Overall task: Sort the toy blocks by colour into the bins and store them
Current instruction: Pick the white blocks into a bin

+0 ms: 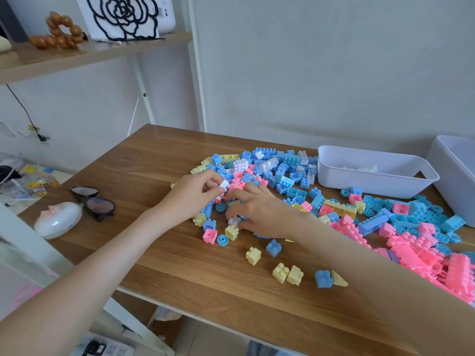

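**Kid A:** What do the toy blocks [282, 173] look like?

**Kid B:** They are smooth plastic with little round bumps on top. They are blue, pink, yellow and white. Some are square and some are long. The blue wheels [372, 202] are round with a hole in the middle.

**Kid A:** Where are they?

**Kid B:** They are heaped on the middle and right of the table [154, 160]. The pink blocks [424, 253] lie mostly at the right. A few yellow blocks [288, 273] sit apart near the front.

**Kid A:** What is the left hand [195, 194] doing?

**Kid B:** It pinches a white block [223, 187] between thumb and fingers, just over the heap.

**Kid A:** And the right hand [262, 214]?

**Kid B:** It is just beside the left one. Its fingers bend down and pinch a small white piece [234, 221] low by the table.

**Kid A:** Are there bins?

**Kid B:** A long white bin [372, 186] with round corners stands behind the heap. It has stored white blocks [359, 167] inside. A second bin [452, 181] shows partly at the right edge.

**Kid A:** What is the table like?

**Kid B:** It is brown wood with long lines in it. Dark sunglasses [93, 201] and a shiny white case [57, 219] lie on its left side.

**Kid A:** And the room?

**Kid B:** There is a plain pale wall [334, 73] behind. A wooden shelf [90, 52] up on the left holds a brown bead ring [60, 32].
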`<state>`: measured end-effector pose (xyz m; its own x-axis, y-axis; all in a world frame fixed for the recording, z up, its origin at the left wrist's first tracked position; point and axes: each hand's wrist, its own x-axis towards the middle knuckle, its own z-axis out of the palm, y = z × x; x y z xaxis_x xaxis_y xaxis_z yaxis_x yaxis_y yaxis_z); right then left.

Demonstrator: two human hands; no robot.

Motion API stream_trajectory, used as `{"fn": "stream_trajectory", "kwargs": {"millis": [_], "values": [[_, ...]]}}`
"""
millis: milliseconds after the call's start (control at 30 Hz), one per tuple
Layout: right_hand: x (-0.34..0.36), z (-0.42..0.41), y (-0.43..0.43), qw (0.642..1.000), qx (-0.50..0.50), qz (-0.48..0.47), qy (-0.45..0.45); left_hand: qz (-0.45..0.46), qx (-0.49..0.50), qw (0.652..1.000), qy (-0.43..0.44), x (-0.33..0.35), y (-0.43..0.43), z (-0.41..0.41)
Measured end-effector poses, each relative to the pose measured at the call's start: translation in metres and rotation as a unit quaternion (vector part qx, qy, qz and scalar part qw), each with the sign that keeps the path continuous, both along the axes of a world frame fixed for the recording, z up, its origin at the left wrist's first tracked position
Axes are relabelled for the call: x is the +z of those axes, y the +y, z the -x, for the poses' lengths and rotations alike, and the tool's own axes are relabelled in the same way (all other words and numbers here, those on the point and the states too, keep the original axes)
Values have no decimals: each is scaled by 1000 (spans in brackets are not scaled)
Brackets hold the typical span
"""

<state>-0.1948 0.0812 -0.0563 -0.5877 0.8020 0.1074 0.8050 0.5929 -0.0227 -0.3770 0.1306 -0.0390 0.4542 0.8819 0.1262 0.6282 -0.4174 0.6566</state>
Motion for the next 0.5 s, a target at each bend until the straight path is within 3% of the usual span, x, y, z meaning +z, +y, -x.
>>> {"fn": "stream_trajectory", "kwargs": {"millis": [200,267,367,500], "values": [[6,-12,-2,995,-56,10,80,-42,-20,997,57,4,-6,-2],[14,-18,-7,985,-89,39,143,-56,-30,996,63,7,-8,-9],[34,-33,-19,934,-150,142,290,-79,-52,992,82,11,-10,-24],[52,-78,-27,892,-259,97,357,-98,-101,987,77,20,-11,-57]]}}
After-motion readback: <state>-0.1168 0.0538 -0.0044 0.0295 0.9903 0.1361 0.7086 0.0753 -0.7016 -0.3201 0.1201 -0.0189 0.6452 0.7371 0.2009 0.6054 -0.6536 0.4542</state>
